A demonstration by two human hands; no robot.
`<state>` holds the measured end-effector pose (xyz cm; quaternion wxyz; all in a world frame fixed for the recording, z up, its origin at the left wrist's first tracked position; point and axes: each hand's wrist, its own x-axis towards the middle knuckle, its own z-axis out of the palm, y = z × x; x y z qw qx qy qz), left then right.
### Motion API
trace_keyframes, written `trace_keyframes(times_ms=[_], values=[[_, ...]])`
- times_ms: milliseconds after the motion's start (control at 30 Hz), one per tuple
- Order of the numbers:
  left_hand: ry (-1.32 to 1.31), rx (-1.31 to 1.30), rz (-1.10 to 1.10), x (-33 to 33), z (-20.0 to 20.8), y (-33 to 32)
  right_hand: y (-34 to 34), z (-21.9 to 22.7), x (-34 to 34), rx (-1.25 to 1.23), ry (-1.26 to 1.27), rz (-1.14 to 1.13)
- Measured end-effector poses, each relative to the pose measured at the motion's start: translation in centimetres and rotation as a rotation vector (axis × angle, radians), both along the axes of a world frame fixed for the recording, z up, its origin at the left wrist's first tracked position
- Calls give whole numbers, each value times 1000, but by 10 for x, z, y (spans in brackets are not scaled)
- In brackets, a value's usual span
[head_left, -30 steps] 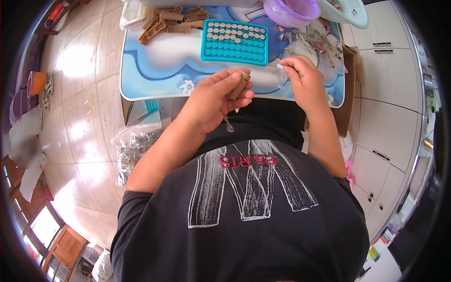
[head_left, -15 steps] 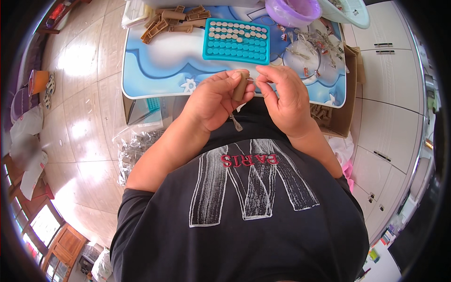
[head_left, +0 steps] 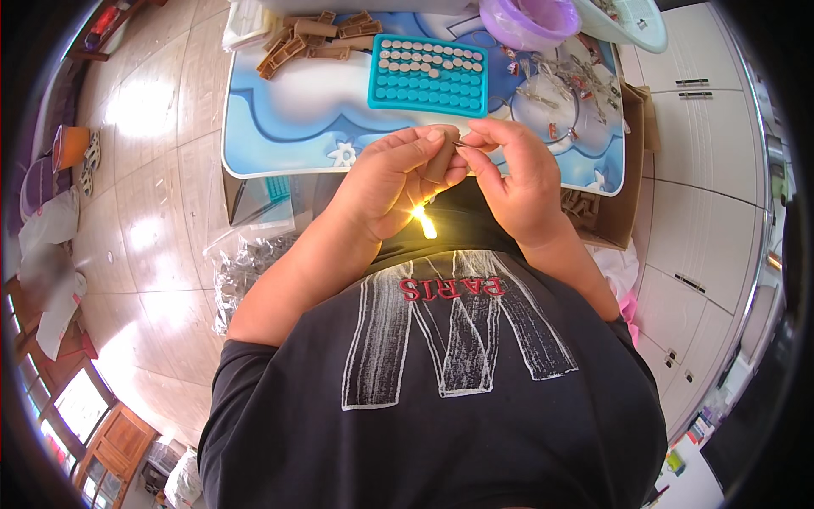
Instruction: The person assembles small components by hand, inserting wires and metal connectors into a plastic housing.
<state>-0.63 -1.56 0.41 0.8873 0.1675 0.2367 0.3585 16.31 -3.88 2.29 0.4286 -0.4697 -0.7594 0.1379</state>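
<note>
My left hand [head_left: 398, 165] is closed round a tan, cork-shaped cylinder [head_left: 439, 161], held slightly tilted over the table's near edge. Beneath that hand hangs a small bundle of fine string lights [head_left: 426, 222], glowing bright yellow in front of my black shirt. My right hand [head_left: 513, 165] pinches with thumb and forefinger at the cylinder's upper right side. Whatever sits between those fingertips is thin, dark and too small to name. Beyond my hands, a teal tray [head_left: 424, 100] carries rows of round silver discs [head_left: 432, 58], like button cells, in its far rows.
Brown plastic pieces [head_left: 318, 38] lie at the table's back left. A purple basin [head_left: 526, 25] stands at the back right, near loose wire light bundles [head_left: 568, 85]. A cardboard box [head_left: 632, 170] is right of the table; a clear bag of wire bundles [head_left: 250, 263] is at the left.
The string lights under my left hand were unlit and now glow yellow. My right fingertips have come closer to the cylinder, which is tilted a little more.
</note>
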Motion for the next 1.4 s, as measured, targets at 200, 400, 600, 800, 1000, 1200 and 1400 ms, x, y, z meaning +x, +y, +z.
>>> trace_keyframes(times_ms=[200,400,600,800,1000,1200,1400], values=[[103,-100,43,2,11,-3,1,-1,5,71,-91,18],[119,-47,24,3,8,-5,2,0,3,85,-127,28],[148,-49,30,4,6,-7,4,-1,3,70,-133,48],[147,-95,73,4,3,-8,2,-2,1,53,-75,24],[161,-55,45,0,4,-6,-2,-5,5,-110,18,71],[231,59,-79,-2,25,-5,-8,7,17,-808,736,292],[1418,1248,706,-40,4,58,-18,18,113,-688,1053,205]])
